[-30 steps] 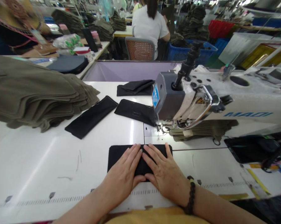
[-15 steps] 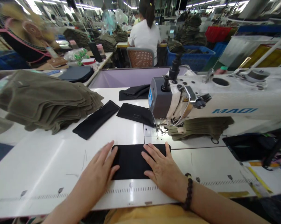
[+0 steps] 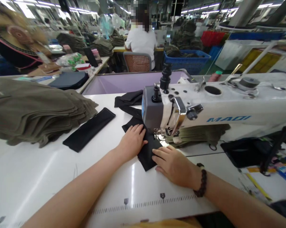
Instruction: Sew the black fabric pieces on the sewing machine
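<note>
A black fabric piece lies aslant on the white table, its right edge close to the needle area of the sewing machine. On its upper left part rests my left hand, palm down with fingers stretched out. My right hand lies flat with its fingertips on the piece's lower right edge, a dark beaded bracelet on the wrist. Another black piece lies apart to the left. More folded black pieces lie behind, partly hidden by the machine head.
At left a tall stack of olive fabric pieces covers the table. Olive pieces lie under the machine arm. A dark tray sits at right. Beyond a lilac bin, a person in white sits facing away.
The black piece has moved from the table's front up to the machine's needle area and turned aslant. Both hands went with it, the left reaching farther forward. The view has shifted slightly.
</note>
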`<state>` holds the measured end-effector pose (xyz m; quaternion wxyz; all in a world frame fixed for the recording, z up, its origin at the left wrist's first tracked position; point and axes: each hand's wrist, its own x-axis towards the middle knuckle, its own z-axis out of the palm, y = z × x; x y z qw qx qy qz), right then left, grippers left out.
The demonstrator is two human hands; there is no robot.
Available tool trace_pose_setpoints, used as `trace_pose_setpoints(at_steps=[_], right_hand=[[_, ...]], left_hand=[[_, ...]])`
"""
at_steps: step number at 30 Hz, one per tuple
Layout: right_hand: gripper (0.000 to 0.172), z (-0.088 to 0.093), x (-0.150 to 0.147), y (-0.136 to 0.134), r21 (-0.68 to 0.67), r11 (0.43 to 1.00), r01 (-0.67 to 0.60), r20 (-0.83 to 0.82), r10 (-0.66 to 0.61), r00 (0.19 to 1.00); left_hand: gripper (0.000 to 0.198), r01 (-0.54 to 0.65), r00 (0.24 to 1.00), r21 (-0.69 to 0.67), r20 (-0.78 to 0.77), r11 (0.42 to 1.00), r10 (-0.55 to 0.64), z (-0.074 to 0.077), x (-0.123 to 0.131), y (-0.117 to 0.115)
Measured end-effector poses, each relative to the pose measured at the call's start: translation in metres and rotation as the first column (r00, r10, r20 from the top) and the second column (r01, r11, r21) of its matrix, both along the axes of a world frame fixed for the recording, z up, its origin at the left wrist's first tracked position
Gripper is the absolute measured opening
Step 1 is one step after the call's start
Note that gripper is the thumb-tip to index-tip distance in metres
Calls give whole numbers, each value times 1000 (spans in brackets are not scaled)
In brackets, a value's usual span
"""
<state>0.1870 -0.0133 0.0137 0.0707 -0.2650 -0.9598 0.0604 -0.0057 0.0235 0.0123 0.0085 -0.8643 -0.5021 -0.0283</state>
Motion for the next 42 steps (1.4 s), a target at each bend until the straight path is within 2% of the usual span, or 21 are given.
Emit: trace_pose_setpoints(at_steps=[4, 7, 10, 14, 16, 21, 28, 42], right_hand=[[22, -6, 6, 18, -36, 973, -230, -146, 222, 964], [25, -11, 7, 20, -37, 957, -288, -296, 265, 918], [26, -13, 10, 20, -15, 971, -239, -325, 222, 919], [21, -12, 16, 23, 27, 999, -19, -200, 24, 980], [20, -11, 18, 24, 31, 999, 42, -151, -37, 988], [20, -12, 18, 25, 39, 999, 37, -121, -32, 992], [23, -9, 16, 25, -4, 995, 102, -73, -102, 992], [24, -11, 14, 24, -7, 994, 114, -80, -114, 990]], left_hand=[[31, 45, 997, -13, 71, 999, -44, -5, 12, -7], [37, 122, 981, -16, 151, 992, -118, -14, 10, -8], [36, 201, 966, -18, 168, 980, -195, -20, 5, 0], [46, 129, 983, 56, 123, 990, -135, -20, 3, 9], [50, 115, 984, 65, 126, 991, -123, -19, 5, 8], [54, 187, 966, 25, 178, 982, -189, -19, 5, 3], [50, 223, 961, -64, 181, 973, -209, -18, 1, 13], [53, 256, 957, -68, 158, 964, -243, -15, -1, 19]])
